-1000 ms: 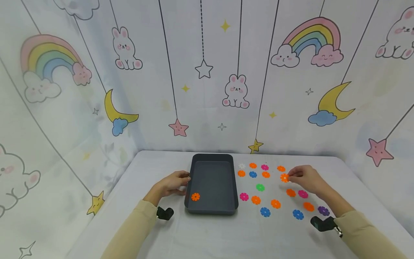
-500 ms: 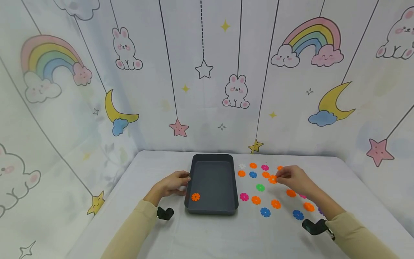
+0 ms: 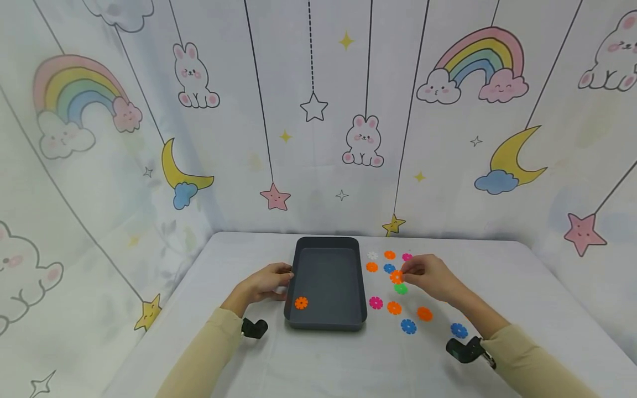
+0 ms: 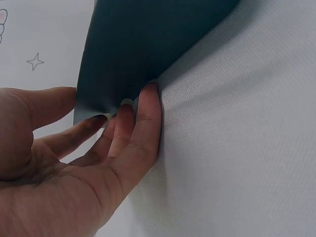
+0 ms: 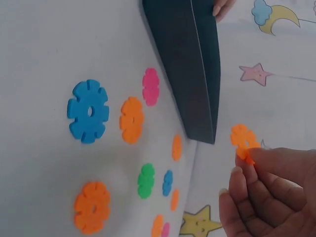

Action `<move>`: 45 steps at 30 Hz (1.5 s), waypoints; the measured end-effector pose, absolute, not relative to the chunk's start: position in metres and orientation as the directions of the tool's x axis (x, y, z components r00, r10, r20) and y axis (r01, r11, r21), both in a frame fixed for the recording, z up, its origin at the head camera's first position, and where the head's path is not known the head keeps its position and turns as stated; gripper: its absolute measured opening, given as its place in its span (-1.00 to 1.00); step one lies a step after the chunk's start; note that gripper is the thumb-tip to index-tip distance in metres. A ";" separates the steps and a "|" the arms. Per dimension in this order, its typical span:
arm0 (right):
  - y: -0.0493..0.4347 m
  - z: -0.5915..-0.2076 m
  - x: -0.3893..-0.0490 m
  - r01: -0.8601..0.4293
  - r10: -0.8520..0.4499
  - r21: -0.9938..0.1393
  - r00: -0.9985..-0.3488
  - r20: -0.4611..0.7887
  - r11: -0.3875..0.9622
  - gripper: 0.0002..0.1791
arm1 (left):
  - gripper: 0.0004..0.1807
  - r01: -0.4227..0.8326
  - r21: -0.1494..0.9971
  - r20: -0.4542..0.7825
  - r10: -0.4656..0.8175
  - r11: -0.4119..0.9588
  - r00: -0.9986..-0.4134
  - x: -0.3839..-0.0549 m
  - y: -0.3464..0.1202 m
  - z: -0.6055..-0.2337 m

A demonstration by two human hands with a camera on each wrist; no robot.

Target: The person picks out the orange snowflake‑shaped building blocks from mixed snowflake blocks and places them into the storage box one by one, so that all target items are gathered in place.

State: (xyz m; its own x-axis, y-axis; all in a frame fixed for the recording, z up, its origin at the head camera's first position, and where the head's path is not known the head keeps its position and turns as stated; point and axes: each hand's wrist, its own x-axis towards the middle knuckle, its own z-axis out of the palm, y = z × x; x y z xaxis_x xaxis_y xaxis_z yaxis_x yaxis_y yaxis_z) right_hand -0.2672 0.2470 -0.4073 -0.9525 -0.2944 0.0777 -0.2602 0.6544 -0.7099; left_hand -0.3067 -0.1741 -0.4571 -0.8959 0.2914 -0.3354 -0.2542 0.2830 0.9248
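Note:
A dark grey rectangular tray (image 3: pixel 325 284) lies on the table, with one orange plastic snowflake disc (image 3: pixel 301 303) near its front left corner. My left hand (image 3: pixel 271 281) holds the tray's left side, thumb over the rim and fingers against the outer wall (image 4: pixel 148 34). Between right thumb and fingertips, my right hand (image 3: pixel 430 276) pinches another orange snowflake disc (image 5: pixel 244 140) by its edge. The held disc is raised over the table, right of the tray, and overlaps the blue disc (image 3: pixel 389 268) and green disc (image 3: pixel 400 288) in the head view.
Several notched discs lie right of the tray, among them a pink disc (image 3: pixel 375 303), an orange disc (image 3: pixel 424 314), a blue disc (image 3: pixel 408 326) and a white disc (image 3: pixel 372 255). Behind the table hangs a patterned cloth (image 3: pixel 318 166). The right forearm hides some discs.
My right hand has moved left toward the tray, carrying the orange snowflake disc across the other discs. My left hand and the tray have stayed in place.

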 end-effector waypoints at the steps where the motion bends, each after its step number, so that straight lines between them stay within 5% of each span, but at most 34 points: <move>1: 0.244 -0.407 -0.267 -0.261 -0.299 -0.714 -0.951 0.075 0.650 -0.87 | -0.46 -0.253 0.924 -0.335 0.292 0.286 -0.896 -0.307 -0.174 -0.457; 45: 0.123 -0.420 -0.277 -0.364 -0.473 -0.769 -0.876 0.092 0.525 -0.95 | -0.47 -0.261 0.919 -0.345 0.281 0.295 -0.895 -0.309 -0.175 -0.458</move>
